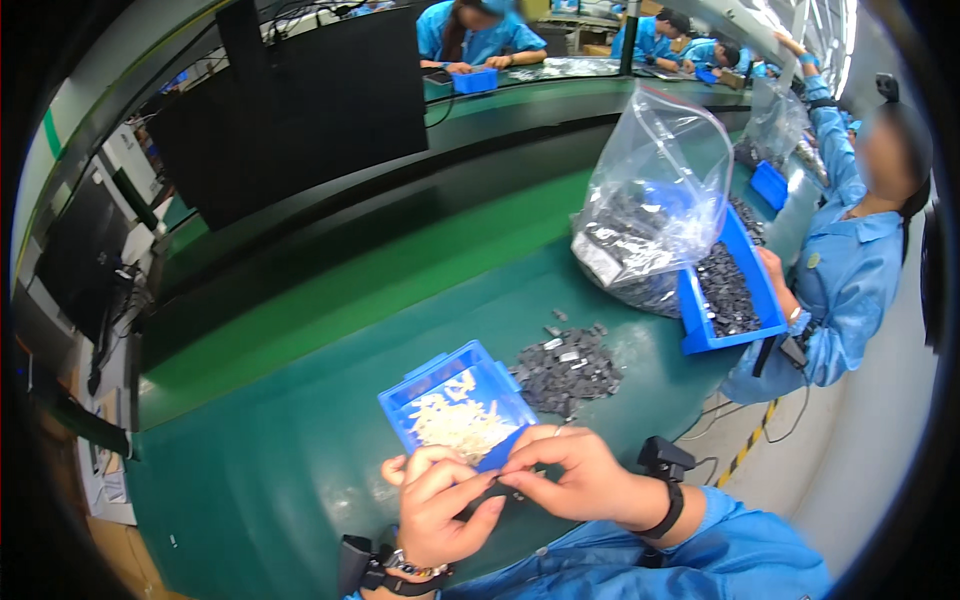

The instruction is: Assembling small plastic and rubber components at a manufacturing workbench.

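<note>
My left hand [440,510] and my right hand [575,472] meet near the front edge of the table, thumbs and fingertips pinched together. Between the fingertips is a small dark part [497,479], mostly covered by the fingers; its exact kind cannot be made out. Just beyond my hands stands a blue plastic bin [397,408] holding many small cream-coloured pieces [455,425]. To its right, a loose heap of small black parts [568,372] lies on the green table mat [300,440].
A large clear plastic bag [640,230] of dark parts stands at the back right. Beside it, a long blue bin [735,340] holds black parts, with a co-worker [840,260] close by. A black panel [300,110] rises at the back left.
</note>
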The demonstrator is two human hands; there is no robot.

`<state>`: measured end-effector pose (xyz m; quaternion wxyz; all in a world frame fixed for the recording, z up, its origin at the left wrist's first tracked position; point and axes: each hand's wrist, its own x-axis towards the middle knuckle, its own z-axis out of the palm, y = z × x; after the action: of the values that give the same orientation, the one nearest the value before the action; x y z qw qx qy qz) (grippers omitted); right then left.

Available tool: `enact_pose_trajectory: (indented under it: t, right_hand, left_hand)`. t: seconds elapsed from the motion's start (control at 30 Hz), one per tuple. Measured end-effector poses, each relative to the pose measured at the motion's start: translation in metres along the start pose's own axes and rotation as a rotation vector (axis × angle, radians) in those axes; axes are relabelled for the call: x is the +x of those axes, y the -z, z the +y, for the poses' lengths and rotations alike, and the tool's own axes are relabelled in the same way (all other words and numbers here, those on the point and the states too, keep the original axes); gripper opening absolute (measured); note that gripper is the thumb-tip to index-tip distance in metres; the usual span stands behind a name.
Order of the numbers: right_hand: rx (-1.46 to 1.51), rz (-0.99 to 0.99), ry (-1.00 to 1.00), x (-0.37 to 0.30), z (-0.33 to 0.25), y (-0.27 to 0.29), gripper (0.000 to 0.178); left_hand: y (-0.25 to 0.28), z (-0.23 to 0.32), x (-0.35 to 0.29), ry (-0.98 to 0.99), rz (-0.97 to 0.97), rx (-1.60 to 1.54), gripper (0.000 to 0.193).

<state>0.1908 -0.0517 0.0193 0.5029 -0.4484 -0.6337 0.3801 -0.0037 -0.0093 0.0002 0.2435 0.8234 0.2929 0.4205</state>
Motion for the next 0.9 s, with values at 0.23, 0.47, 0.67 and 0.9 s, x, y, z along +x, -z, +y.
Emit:
enact_pose_trajectory:
  t: [0.23, 0.47, 0.67, 0.9]
  right_hand:
    - [-0.004, -0.006, -0.094, -0.014, 0.001, 0.006, 0.009]
    - [0.111, -0.027, -0.024, -0.024, 0.013, 0.006, 0.021]
    - [0.064, 0.057, 0.013, -0.024, 0.006, 0.000, 0.015]
    - [-0.043, 0.194, 0.061, -0.026, 0.013, 0.016, 0.017]
  left_hand:
    - [-0.003, -0.002, 0.000, -0.046, -0.104, 0.040, 0.022]
    - [-0.007, -0.002, -0.002, -0.084, -0.122, 0.060, 0.020]
    - [-0.004, 0.002, -0.001, -0.082, -0.117, 0.088, 0.023]
    - [-0.003, -0.005, 0.001, 0.013, -0.023, 0.172, 0.024]
